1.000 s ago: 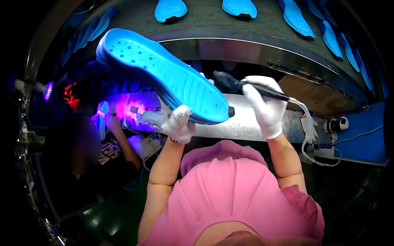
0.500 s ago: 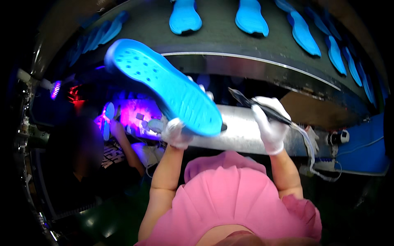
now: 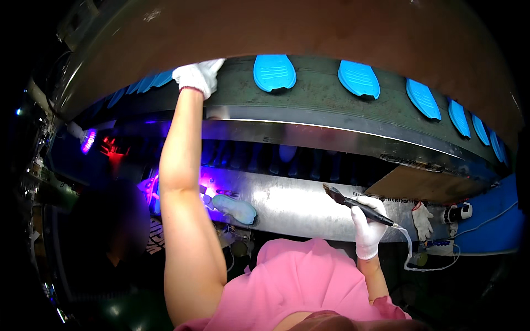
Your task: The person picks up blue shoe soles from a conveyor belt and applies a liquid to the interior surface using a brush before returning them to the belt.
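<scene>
My left hand (image 3: 196, 78), in a white glove, reaches out to the far-left part of the green conveyor belt (image 3: 232, 91). A brown overhanging cover hides most of its fingers, and whether anything is in them is not visible. The nearest visible shoe sole (image 3: 274, 73) is light blue and lies on the belt to the right of that hand. My right hand (image 3: 369, 223), also gloved, is closed around the black handle of a brush (image 3: 359, 207). Its dark bristles point up and left over the metal bench, and a clear tube runs from the handle's rear end.
Several more blue soles (image 3: 423, 99) lie along the belt. The brown cover (image 3: 309, 27) overhangs its far side. On the metal bench (image 3: 287, 193) rest a pale sole (image 3: 234, 209) and a loose white glove (image 3: 423, 220). At left a co-worker (image 3: 118, 237) sits near purple light.
My left hand has moved far forward and left to the belt; the blue sole it held is out of sight. My right hand keeps the brush, now slightly lower in view.
</scene>
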A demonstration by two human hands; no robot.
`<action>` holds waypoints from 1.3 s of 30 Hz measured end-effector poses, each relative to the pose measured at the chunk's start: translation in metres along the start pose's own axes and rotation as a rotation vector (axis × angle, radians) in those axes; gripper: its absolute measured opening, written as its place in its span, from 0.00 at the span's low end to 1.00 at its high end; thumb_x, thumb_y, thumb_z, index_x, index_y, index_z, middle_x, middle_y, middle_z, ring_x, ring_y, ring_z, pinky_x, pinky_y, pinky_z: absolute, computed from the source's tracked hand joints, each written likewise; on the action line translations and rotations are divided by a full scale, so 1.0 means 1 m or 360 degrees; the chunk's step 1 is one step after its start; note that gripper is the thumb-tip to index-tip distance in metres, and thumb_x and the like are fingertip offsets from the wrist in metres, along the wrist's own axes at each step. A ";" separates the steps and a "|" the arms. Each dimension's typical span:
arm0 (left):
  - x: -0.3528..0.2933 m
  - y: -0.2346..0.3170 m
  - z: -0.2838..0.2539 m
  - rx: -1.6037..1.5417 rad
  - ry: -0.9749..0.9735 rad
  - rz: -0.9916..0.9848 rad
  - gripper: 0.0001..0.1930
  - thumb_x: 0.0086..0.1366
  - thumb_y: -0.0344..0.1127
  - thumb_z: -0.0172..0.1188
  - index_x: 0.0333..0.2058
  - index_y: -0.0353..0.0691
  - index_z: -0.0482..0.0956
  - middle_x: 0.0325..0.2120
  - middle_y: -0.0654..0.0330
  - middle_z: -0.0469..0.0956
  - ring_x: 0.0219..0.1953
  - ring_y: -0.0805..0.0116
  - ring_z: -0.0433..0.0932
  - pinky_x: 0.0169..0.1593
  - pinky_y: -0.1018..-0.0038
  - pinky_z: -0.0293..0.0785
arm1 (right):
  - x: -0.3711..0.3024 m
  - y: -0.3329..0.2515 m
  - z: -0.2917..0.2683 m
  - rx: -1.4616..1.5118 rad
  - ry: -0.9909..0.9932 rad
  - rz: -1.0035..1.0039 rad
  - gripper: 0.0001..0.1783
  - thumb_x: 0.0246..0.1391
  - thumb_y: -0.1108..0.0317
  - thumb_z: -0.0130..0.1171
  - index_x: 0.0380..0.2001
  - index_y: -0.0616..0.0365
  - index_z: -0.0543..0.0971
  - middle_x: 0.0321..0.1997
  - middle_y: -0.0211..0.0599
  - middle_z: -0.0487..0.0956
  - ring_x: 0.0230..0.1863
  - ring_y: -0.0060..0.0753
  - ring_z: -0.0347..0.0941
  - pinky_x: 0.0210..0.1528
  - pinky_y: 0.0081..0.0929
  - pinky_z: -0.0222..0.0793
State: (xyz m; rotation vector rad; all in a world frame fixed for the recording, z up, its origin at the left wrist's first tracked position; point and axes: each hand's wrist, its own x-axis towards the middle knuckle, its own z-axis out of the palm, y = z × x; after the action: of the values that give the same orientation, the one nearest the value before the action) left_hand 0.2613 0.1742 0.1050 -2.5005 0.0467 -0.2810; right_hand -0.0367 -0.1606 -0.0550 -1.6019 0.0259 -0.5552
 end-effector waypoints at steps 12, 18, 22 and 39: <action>0.055 -0.100 0.226 -0.0595 0.0187 -0.0926 0.13 0.66 0.39 0.52 0.41 0.39 0.81 0.43 0.47 0.81 0.48 0.48 0.80 0.48 0.60 0.78 | -0.014 -0.001 0.004 0.0138 0.0248 0.0606 0.12 0.51 0.79 0.65 0.40 0.65 0.77 0.35 0.36 0.80 0.31 0.19 0.77 0.28 0.16 0.78; 0.025 -0.101 0.198 -0.2323 0.0448 -0.1015 0.07 0.61 0.31 0.55 0.33 0.33 0.77 0.30 0.50 0.76 0.34 0.51 0.76 0.39 0.61 0.72 | 0.000 0.005 0.001 0.0121 0.0230 0.0510 0.10 0.50 0.77 0.67 0.37 0.63 0.78 0.28 0.29 0.78 0.25 0.16 0.71 0.27 0.14 0.67; -0.029 -0.062 0.150 -0.1585 0.0788 -0.0412 0.09 0.59 0.34 0.62 0.33 0.33 0.78 0.48 0.44 0.74 0.56 0.52 0.71 0.60 0.66 0.64 | 0.023 0.005 -0.007 0.0085 0.0285 0.0342 0.08 0.51 0.77 0.66 0.35 0.63 0.78 0.26 0.28 0.78 0.23 0.15 0.71 0.26 0.15 0.67; -0.202 0.116 0.023 -0.5728 -0.0795 0.0946 0.48 0.62 0.59 0.57 0.68 0.32 0.48 0.57 0.42 0.61 0.56 0.47 0.68 0.64 0.49 0.63 | 0.055 0.007 -0.023 0.1056 0.0061 0.0669 0.10 0.57 0.69 0.63 0.41 0.61 0.79 0.31 0.30 0.80 0.24 0.17 0.73 0.25 0.20 0.71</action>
State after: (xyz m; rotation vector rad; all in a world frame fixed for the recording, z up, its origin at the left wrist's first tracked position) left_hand 0.0727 0.1129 -0.0192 0.0983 -0.4108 -0.4397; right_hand 0.0058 -0.2019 -0.0431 -0.9004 0.1845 -0.2247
